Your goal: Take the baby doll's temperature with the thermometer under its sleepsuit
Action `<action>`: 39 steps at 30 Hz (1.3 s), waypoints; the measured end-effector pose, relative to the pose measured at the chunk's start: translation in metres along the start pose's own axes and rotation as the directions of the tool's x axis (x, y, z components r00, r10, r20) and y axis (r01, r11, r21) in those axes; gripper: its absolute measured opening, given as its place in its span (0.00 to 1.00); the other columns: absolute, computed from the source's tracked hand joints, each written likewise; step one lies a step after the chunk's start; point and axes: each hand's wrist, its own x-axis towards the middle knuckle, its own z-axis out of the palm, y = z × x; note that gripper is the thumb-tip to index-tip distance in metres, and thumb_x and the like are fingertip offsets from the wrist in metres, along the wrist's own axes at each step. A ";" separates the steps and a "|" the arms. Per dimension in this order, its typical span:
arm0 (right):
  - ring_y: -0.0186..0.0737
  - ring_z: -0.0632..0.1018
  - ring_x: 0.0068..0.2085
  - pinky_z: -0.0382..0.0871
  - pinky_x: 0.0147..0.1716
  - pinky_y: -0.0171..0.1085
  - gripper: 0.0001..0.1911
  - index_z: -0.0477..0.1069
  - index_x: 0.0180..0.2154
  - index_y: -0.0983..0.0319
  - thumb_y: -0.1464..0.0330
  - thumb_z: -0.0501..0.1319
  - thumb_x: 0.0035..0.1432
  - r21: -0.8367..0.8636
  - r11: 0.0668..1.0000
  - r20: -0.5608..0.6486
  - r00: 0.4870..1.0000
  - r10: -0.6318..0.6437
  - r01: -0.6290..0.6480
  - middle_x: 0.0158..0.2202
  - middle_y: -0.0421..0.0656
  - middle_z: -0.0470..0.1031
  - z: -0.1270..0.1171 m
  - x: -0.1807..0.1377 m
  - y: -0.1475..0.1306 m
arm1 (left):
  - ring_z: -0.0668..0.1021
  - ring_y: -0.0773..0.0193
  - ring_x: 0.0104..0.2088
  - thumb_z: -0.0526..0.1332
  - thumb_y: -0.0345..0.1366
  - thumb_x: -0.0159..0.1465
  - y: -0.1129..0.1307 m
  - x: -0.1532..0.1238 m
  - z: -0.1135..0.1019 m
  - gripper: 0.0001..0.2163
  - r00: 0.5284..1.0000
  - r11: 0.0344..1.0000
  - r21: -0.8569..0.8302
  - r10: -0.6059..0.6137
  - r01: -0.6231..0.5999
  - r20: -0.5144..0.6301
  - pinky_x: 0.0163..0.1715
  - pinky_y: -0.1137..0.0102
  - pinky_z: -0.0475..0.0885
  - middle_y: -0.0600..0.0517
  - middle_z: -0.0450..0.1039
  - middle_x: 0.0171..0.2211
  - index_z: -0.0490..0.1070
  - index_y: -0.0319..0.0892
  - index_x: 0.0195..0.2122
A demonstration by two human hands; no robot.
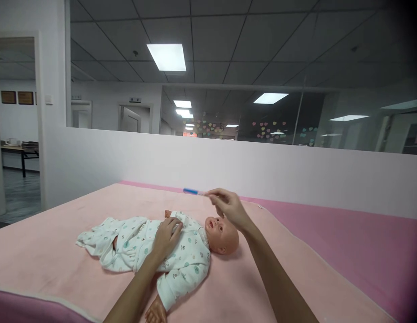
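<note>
A baby doll lies on its back on a pink mat, its head to the right, dressed in white clothes with a small green and brown print. My left hand rests on the doll's chest, fingers stretched out and touching the fabric. Above the doll's head, my right hand pinches a slim stick with a blue end that points left. The stick is slightly blurred, and its exact kind is unclear. My right fingers partly overlap the top of the doll's head.
The pink mat covers a bed-like surface with a darker pink sheet at the right. Behind it stands a white half wall with a large window above. A doorway opens at the far left.
</note>
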 end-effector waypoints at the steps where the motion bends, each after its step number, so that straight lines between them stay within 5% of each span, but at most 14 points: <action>1: 0.26 0.58 0.16 0.54 0.13 0.29 0.16 0.70 0.36 0.61 0.58 0.52 0.56 0.001 1.000 -0.015 1.000 0.006 -0.006 0.22 0.37 0.65 -0.001 -0.005 0.000 | 0.72 0.61 0.39 0.47 0.39 0.65 0.001 0.001 -0.001 0.13 1.000 1.000 0.011 -0.003 0.003 0.005 0.42 0.63 0.66 0.50 0.71 0.37 0.70 0.43 0.36; 6: 0.30 0.65 0.19 0.59 0.17 0.30 0.13 0.72 0.28 0.60 0.59 0.56 0.52 -0.197 0.980 -0.064 0.998 -0.016 0.003 0.19 0.38 0.66 -0.010 -0.045 -0.006 | 0.71 0.62 0.38 0.47 0.39 0.65 0.006 0.001 -0.005 0.13 0.995 0.993 0.088 0.080 -0.085 0.055 0.41 0.63 0.64 0.51 0.71 0.35 0.70 0.44 0.33; 10: 0.30 0.62 0.16 0.57 0.15 0.32 0.17 0.72 0.37 0.59 0.56 0.51 0.57 -0.091 0.983 -0.077 0.985 0.155 -0.161 0.21 0.39 0.69 -0.021 -0.097 0.003 | 0.70 0.61 0.41 0.48 0.39 0.64 0.007 -0.001 -0.005 0.12 0.975 0.972 0.117 0.191 -0.204 0.113 0.42 0.63 0.63 0.51 0.70 0.39 0.70 0.45 0.39; 12: 0.33 0.67 0.19 0.61 0.19 0.33 0.16 0.72 0.37 0.59 0.57 0.53 0.56 -0.270 0.939 -0.189 0.968 0.165 -0.213 0.24 0.41 0.72 -0.024 -0.126 0.023 | 0.70 0.60 0.42 0.50 0.39 0.64 0.009 0.001 -0.002 0.11 0.959 0.957 0.130 0.239 -0.260 0.154 0.43 0.63 0.63 0.50 0.70 0.40 0.69 0.45 0.41; 15: 0.39 0.73 0.27 0.63 0.24 0.34 0.13 0.74 0.30 0.60 0.63 0.52 0.56 -0.702 0.650 -0.299 0.949 0.102 -0.291 0.25 0.44 0.74 -0.023 -0.166 0.067 | 0.70 0.58 0.40 0.52 0.40 0.63 0.013 0.006 0.004 0.11 0.939 0.935 0.184 0.260 -0.303 0.224 0.42 0.61 0.62 0.49 0.71 0.37 0.70 0.44 0.40; 18: 0.40 0.74 0.27 0.60 0.22 0.32 0.13 0.72 0.23 0.60 0.71 0.52 0.55 -0.888 0.351 -0.239 0.950 0.200 -0.297 0.22 0.45 0.73 -0.018 -0.186 0.100 | 0.71 0.58 0.39 0.53 0.39 0.62 0.019 0.013 0.011 0.09 0.936 0.935 0.203 0.232 -0.289 0.264 0.41 0.61 0.62 0.50 0.72 0.35 0.71 0.44 0.37; 21: 0.44 0.74 0.31 0.60 0.22 0.34 0.10 0.71 0.23 0.61 0.73 0.54 0.52 -0.933 0.250 -0.216 0.959 0.184 -0.258 0.24 0.47 0.73 -0.009 -0.174 0.104 | 0.72 0.59 0.38 0.54 0.36 0.61 0.023 0.017 0.017 0.07 0.948 0.963 0.126 0.203 -0.239 0.247 0.40 0.63 0.63 0.52 0.72 0.34 0.71 0.45 0.34; 23: 0.45 0.74 0.32 0.62 0.24 0.36 0.07 0.72 0.26 0.61 0.73 0.55 0.51 -0.922 0.314 -0.203 0.973 0.110 -0.228 0.28 0.46 0.74 0.002 -0.150 0.094 | 0.72 0.60 0.38 0.54 0.35 0.60 0.023 0.016 0.020 0.06 0.956 0.977 0.057 0.191 -0.208 0.221 0.40 0.63 0.63 0.52 0.72 0.34 0.70 0.44 0.33; 27: 0.42 0.73 0.33 0.65 0.30 0.37 0.10 0.70 0.34 0.59 0.72 0.51 0.54 -0.776 0.625 -0.186 0.978 -0.100 -0.084 0.31 0.44 0.74 0.044 -0.092 0.077 | 0.71 0.60 0.38 0.53 0.33 0.61 0.020 0.011 0.023 0.05 0.969 0.983 -0.096 0.174 -0.159 0.178 0.40 0.64 0.65 0.51 0.71 0.34 0.68 0.44 0.33; 31: 0.40 0.72 0.42 0.66 0.41 0.39 0.18 0.65 0.46 0.61 0.76 0.48 0.54 -0.558 0.830 -0.308 0.933 -0.188 -0.016 0.42 0.46 0.72 0.090 -0.050 0.091 | 0.71 0.60 0.38 0.51 0.32 0.61 0.017 0.008 0.023 0.07 0.976 0.969 -0.213 0.159 -0.125 0.149 0.40 0.64 0.66 0.50 0.71 0.36 0.68 0.43 0.36; 39: 0.39 0.72 0.40 0.69 0.39 0.40 0.21 0.60 0.51 0.64 0.76 0.47 0.54 -0.343 0.939 -0.448 0.879 -0.166 0.003 0.43 0.49 0.69 0.113 -0.055 0.136 | 0.72 0.63 0.36 0.51 0.28 0.58 0.016 0.007 0.023 0.09 0.977 0.959 -0.281 0.094 -0.037 0.193 0.38 0.69 0.66 0.51 0.72 0.34 0.68 0.43 0.36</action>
